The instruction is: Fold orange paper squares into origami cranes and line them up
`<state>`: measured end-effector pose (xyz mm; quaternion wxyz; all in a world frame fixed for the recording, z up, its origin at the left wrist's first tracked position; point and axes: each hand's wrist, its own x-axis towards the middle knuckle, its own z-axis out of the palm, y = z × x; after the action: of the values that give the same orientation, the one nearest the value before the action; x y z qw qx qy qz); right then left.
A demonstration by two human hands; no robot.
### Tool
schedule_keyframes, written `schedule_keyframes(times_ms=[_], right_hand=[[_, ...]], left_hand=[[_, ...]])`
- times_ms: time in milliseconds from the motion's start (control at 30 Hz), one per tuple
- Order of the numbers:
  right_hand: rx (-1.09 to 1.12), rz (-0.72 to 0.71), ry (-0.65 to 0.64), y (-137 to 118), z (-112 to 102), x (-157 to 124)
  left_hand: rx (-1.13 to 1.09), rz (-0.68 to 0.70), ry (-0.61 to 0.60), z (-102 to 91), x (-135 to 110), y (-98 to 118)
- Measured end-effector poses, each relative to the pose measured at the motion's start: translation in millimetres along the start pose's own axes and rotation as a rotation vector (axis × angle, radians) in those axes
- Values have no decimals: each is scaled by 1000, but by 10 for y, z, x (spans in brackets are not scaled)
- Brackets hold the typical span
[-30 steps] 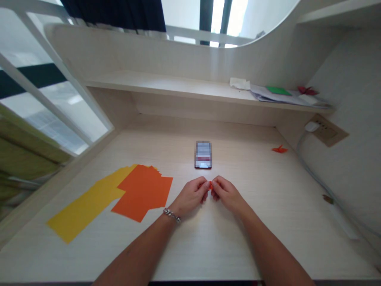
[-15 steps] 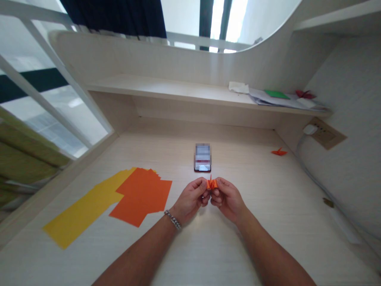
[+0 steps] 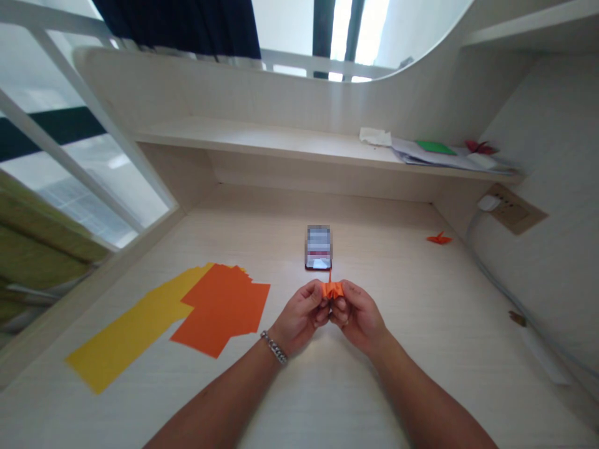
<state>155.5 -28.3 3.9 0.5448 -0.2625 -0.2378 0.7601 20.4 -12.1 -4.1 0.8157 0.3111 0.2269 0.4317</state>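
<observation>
The fingers of both hands are clamped on a small orange origami piece (image 3: 332, 289), pinching it from either side, with the left hand (image 3: 299, 315) and right hand (image 3: 358, 317) close together and the fingertips almost meeting. The piece is held just above the middle of the table (image 3: 374, 386), and one thin paper point sticks up from it toward a phone (image 3: 319, 247). The phone lies flat just beyond the hands, its screen blurred. A metal chain bracelet (image 3: 274, 347) circles the left wrist.

Left of the hands, a stack of orange paper (image 3: 219, 310) overlaps a strip-like spread of yellow paper (image 3: 126, 330) toward the table's left edge. Near the right back corner sits a small orange paper crane (image 3: 439, 238), well apart from the hands. Above the back of the table, a shelf (image 3: 262, 138) carries loose papers (image 3: 444, 158), a green paper square (image 3: 436, 147) and a red paper crane (image 3: 480, 147) toward its right end. A wall socket (image 3: 512, 209) with a white plug is beside the shelf's right end.
</observation>
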Motion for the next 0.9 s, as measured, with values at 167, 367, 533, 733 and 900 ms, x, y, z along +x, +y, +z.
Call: schedule_keyframes(times_ms=[167,367,533,733,900], right_hand=[[-119,21,-10,-87,-24,-15],[-446,-3,55,-177,-81,-7],[-352,57,4,-176,-109,-10],[-70,103,-35,-75,-104,0],[7,85,-65,-22,-79,-9]], left_hand=[[181,24,11,-3,1,60],[517,59,41,-47,17,129],[417,-33,53,-39,14,127],[84,-75,-16,13,-8,74],[0,-67,-38,20,-7,19]])
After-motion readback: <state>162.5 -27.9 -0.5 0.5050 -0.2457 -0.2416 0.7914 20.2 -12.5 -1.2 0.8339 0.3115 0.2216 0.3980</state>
